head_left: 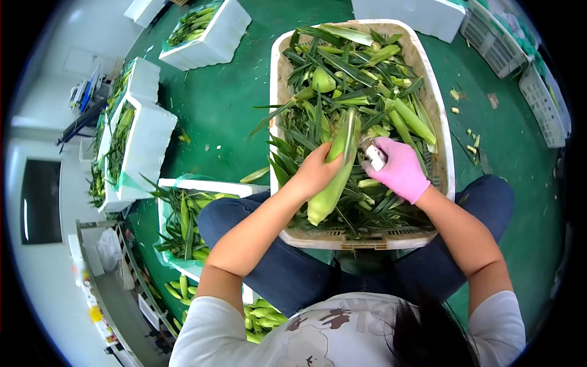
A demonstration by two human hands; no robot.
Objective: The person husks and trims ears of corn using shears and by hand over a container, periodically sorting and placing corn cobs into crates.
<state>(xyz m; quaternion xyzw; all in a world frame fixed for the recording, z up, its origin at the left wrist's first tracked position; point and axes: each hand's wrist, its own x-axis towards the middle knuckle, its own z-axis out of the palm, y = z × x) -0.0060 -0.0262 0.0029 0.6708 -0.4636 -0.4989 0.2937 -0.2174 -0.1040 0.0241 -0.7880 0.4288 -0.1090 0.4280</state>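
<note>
Bare and wrapped round a green ear of corn (330,192), my left hand (318,171) holds it tilted over a large white crate (447,165). My right hand (397,168), in a pink glove, grips a small tool (375,156) with a white and metallic look, close beside the upper part of the ear. The tool's exact shape is blurred. Beneath both hands, the crate is full of cut green husks and leaves (354,79).
Foam boxes of corn stand at the left, one (211,183) beside my left knee. Husked-looking green ears (263,318) lie below it. White crates (495,40) are at the upper right. Scraps (474,144) lie on the green floor (208,122). A shelf (122,275) stands lower left.
</note>
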